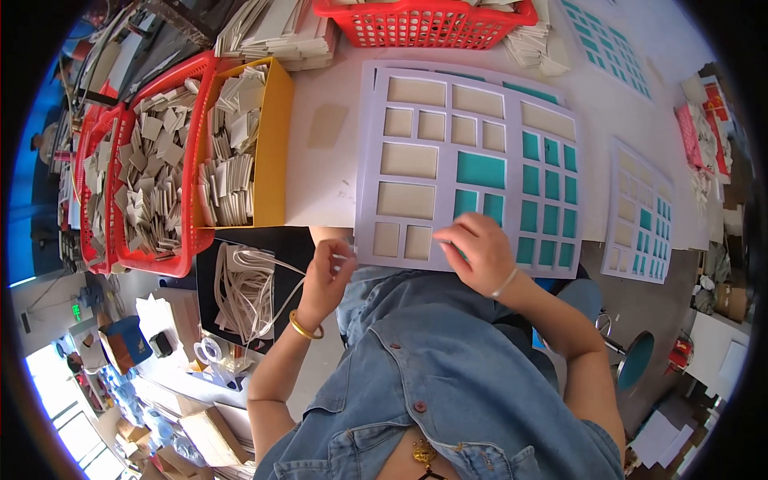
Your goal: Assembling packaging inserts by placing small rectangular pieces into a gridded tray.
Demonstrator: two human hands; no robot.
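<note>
Nearest in, the left hand (326, 276), gold bangle on the wrist, sits at the near-left corner of the pale lilac cardboard grid frame (472, 164). Its fingers are curled in as if pinching something small, but I can't really tell if there's a piece in there. The right hand (478, 250) lies flat on the frame's near edge, fingers spread and loosely open, pressing down on a cell rather than gripping anything.

The frame lies flat on the white worktop (324, 172), right in front of the person, overhanging the near edge a bit. Progress-wise I'd say roughly half: the left and far cells are filled with matte beige cardboard squares and rectangles, while the right and near-right cells show bare teal backing, so those look left to do.

Left of the hands, a black tray of off-white looped strips (248, 292). Farther left, a yellow rectangular bin (276, 144) of stacked beige card pieces, standing on edge, then red plastic lattice baskets (188, 160) heaped with loose ones. To the right, a second partly filled grid frame (640, 212), and at the far edge another red basket (424, 24).
</note>
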